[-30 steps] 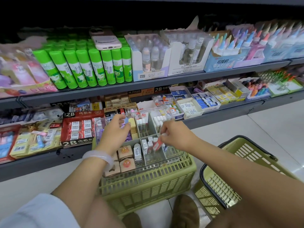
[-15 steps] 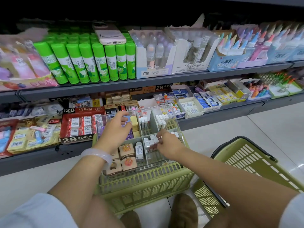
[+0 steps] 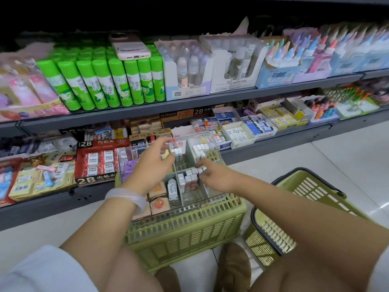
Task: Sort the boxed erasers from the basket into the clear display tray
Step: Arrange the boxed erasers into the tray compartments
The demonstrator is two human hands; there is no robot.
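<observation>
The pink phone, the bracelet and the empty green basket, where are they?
pink phone [image 3: 131, 47], head view, on the middle of its back.
bracelet [image 3: 128, 198], head view, on the band over the left wrist.
empty green basket [image 3: 311, 192], head view, on its slotted far wall.

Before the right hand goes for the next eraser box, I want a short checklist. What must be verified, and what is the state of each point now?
1. Tray rests level on the basket: ok, it sits across the rim.
2. Left hand steadies the tray: cannot tell; it lies over the left compartments with fingers relaxed, contact unclear.
3. Right hand free of any box: cannot tell; its fingertips are at the small boxes, grip hidden.
4. Boxes in that compartment stand upright: ok.
5. Room left in that compartment: ok, its near part is bare.
6. Second basket within reach: ok, beside the right arm; its contents are not visible.
</observation>
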